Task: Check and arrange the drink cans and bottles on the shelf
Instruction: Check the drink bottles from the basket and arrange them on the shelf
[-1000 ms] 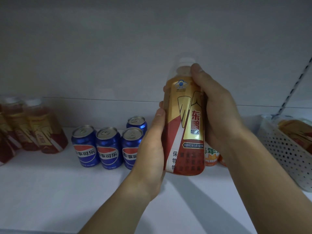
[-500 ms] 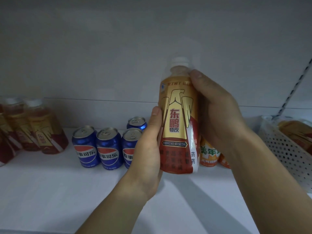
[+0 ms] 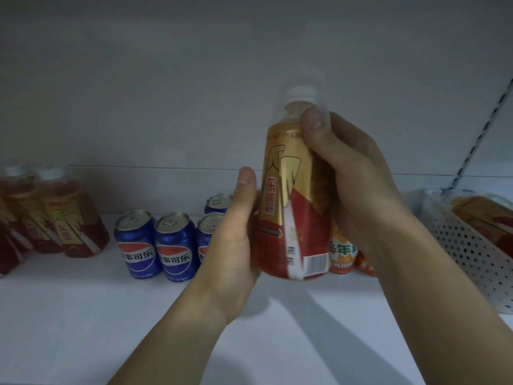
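I hold a gold-and-red drink bottle (image 3: 294,201) with a white cap upright above the white shelf (image 3: 69,323). My right hand (image 3: 358,179) grips its upper right side, thumb near the neck. My left hand (image 3: 236,245) grips its lower left side. A barcode shows at the label's lower right. Several blue cola cans (image 3: 137,243) stand behind my left hand, partly hidden. Orange cans (image 3: 341,254) peek out behind the bottle.
Matching gold-and-red bottles (image 3: 75,218) stand at the far left of the shelf. A white perforated basket (image 3: 469,251) at the right holds another such bottle lying down. A slotted shelf upright (image 3: 483,129) rises at the right. The grey back wall is close.
The bottle has been turned in my hands, so the label's front has swung to the left and the barcode now shows. My right thumb has come round to the front near the neck.
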Demonstrator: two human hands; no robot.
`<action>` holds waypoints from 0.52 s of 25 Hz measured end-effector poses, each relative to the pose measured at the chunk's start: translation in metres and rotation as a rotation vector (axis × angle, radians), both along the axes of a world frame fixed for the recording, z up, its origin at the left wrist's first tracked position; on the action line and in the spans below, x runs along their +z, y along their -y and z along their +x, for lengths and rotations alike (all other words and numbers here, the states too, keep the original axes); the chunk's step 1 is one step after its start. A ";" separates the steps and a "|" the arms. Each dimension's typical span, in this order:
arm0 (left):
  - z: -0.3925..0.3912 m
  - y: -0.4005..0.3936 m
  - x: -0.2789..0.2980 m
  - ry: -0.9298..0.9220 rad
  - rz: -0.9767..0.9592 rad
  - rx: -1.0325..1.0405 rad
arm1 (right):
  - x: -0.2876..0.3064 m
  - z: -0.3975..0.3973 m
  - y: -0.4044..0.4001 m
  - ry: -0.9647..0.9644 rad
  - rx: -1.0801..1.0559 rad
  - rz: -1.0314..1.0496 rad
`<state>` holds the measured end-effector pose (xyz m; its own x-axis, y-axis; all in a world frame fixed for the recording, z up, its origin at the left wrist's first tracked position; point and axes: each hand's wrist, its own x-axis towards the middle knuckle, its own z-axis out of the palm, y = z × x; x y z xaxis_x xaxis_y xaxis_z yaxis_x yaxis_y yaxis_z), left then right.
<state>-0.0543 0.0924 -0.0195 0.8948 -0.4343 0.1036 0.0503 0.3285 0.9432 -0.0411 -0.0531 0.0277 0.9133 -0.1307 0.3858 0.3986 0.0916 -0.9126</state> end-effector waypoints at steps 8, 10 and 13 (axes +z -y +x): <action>-0.001 0.005 -0.005 -0.005 -0.014 0.093 | -0.005 0.007 0.002 -0.011 0.065 0.034; -0.001 0.004 -0.004 0.002 -0.033 0.089 | -0.003 0.005 0.002 -0.016 0.075 0.022; -0.002 0.004 -0.005 0.015 -0.018 0.066 | 0.000 0.000 0.001 -0.049 0.148 0.045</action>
<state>-0.0565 0.0887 -0.0244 0.9199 -0.3719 0.1243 0.0138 0.3476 0.9375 -0.0408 -0.0541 0.0275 0.9414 -0.0094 0.3372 0.3328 0.1877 -0.9241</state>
